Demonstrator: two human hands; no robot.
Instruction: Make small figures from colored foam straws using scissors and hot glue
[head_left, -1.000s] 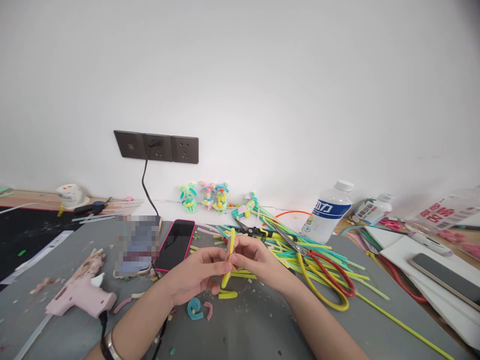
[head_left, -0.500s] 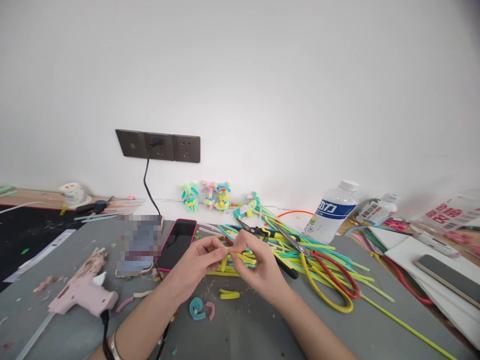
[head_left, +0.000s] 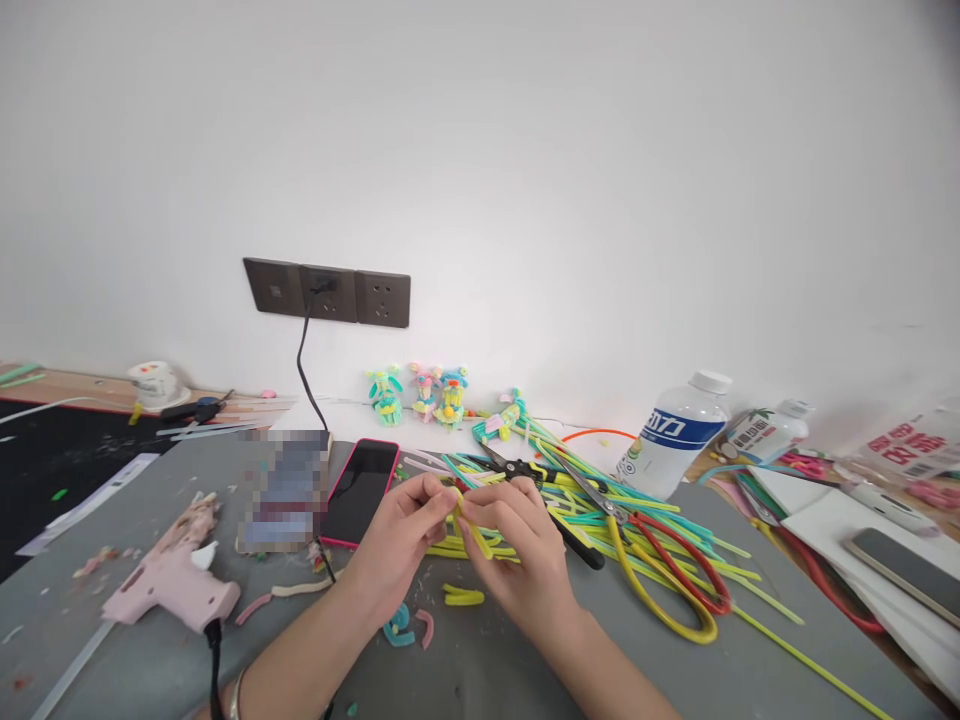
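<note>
Between my fingertips is a short, bent piece of yellow pipe cleaner (head_left: 478, 541). My left hand (head_left: 397, 540) pinches its upper end between thumb and forefinger. My right hand (head_left: 521, 550) is closed on the same piece, its fingers curled; part of the piece is hidden behind them. Just below my hands lies a folded yellow pipe cleaner piece (head_left: 463, 596). A blue coiled piece (head_left: 398, 626) and a small pink curved piece (head_left: 425, 630) rest nearby. Behind my right hand spreads a pile of yellow, green and teal pipe cleaners (head_left: 667, 527).
Scissors (head_left: 622, 560) and black-handled pliers (head_left: 577, 540) lie on the pile, beside a bottle (head_left: 675, 435). To the left are a pink glue gun (head_left: 169, 590), a pink-edged phone (head_left: 362, 490) and a blurred-out screen (head_left: 289, 490). Small pipe cleaner figures (head_left: 425, 393) stand by the wall.
My right hand has turned, its fingers now folded further over the yellow piece, which shows a longer end pointing down. The view has shifted slightly.
</note>
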